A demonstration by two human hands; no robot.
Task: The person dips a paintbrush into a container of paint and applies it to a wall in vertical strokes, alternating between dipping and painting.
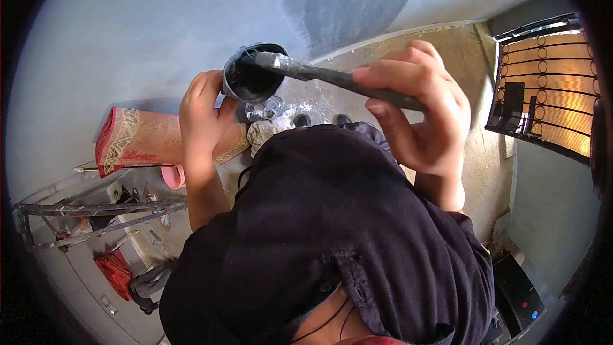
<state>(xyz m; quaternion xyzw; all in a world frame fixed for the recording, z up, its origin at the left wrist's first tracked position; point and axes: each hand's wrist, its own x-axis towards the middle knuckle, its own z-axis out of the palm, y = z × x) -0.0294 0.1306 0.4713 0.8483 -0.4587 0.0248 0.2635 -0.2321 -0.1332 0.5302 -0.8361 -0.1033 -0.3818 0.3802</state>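
Note:
My left hand (pixel 207 105) is wrapped round the side of a small dark paint pot (pixel 278 85), tilted so its dark inside faces me. In my right hand (pixel 424 102), fingers and thumb pinch the dark handle of a paintbrush (pixel 329 75). The brush reaches left to the pot's rim, and its paint-smeared whitish end lies over the opening. How far the bristles go into the pot is hard to make out. Beyond the pot, a darker grey painted patch (pixel 345 0) shows on the pale blue-grey wall (pixel 159 32).
A rolled red and beige rug (pixel 147 137) lies at left, beside a pink container (pixel 173 176) and a metal frame (pixel 102 211). Crumpled plastic (pixel 268 110) and white splashes lie on the floor near my shoes (pixel 302 120). A barred window (pixel 549 83) stands at right.

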